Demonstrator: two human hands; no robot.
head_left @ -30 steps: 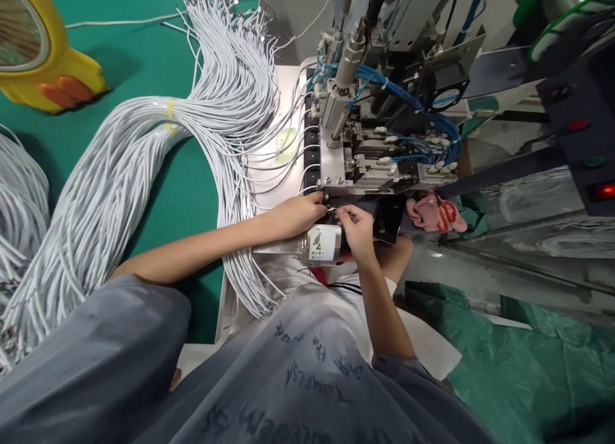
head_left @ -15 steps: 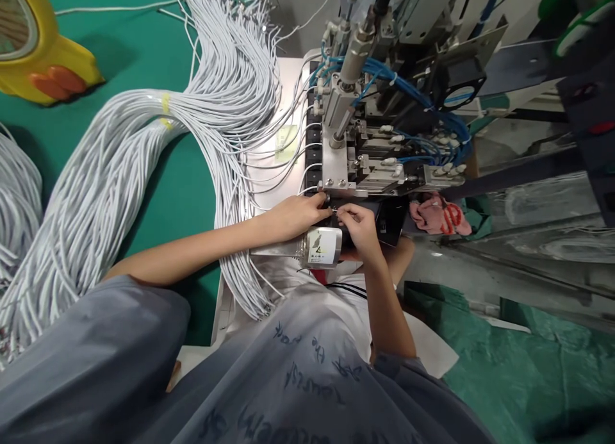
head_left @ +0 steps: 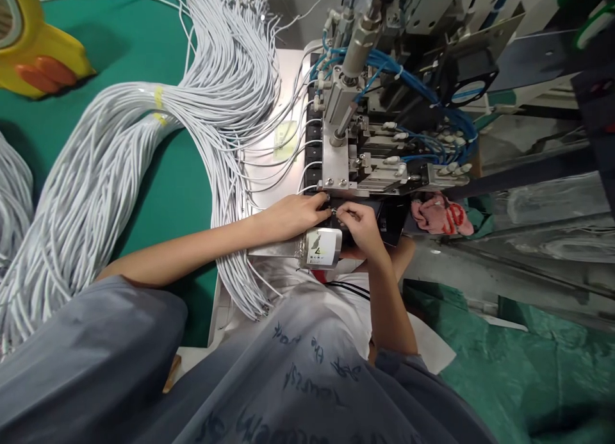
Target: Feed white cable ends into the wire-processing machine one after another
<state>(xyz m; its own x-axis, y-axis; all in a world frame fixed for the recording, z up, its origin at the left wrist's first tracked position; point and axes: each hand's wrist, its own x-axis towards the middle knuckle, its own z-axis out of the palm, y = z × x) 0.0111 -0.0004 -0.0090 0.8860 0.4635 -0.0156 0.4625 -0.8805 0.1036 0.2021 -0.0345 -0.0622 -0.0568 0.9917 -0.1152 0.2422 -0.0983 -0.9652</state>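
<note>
My left hand reaches over the front end of the black fixture, palm down. Its visible fingertips are spread apart and rest on the fixture, one beside a tiny shiny piece. From the other side my right hand meets it, thumb and forefinger pinched together at that piece. What lies in the pinch is too small to make out. Just below both hands sits a clear container with a white label. Thin white cables run into the fixture's slots, beneath the metal press machine.
A large bundle of white cables, bound with yellow tape, lies on the green mat. A yellow toy-like object stands at the upper left. Blue air tubes loop over the machine. A pink cloth lies to the right.
The camera view has shifted slightly. Both hands stay at the same spot on the fixture, with only a slight shift of the right fingers.
</note>
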